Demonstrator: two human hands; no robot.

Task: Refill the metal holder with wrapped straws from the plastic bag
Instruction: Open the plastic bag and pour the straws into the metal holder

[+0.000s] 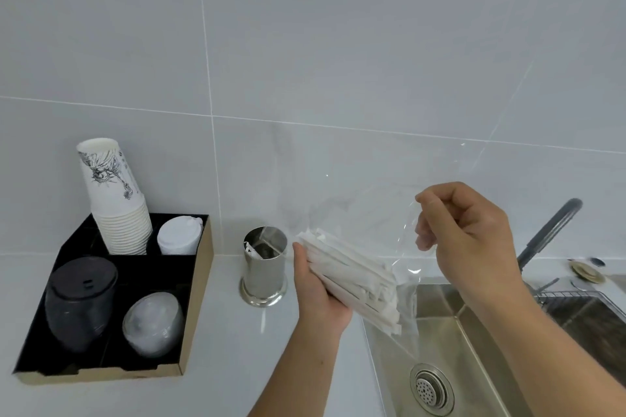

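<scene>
Straws, white paper-wrapped bundle (352,278), lie cupped in left hand (318,291); right hand (471,240) pinches crinkly clear plastic bag (379,213). Light, slippery, likely to splay; grip mid-bundle. Shiny cylindrical metal holder (265,269) stands just left.

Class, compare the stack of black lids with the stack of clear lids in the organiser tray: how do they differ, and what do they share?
The black lids are opaque and dark; the clear lids are see-through. The black lids' stack looks taller and wider. The black lids sit front left, the clear lids front right. Both are domed stacks, each in its own compartment of the black tray.
</scene>
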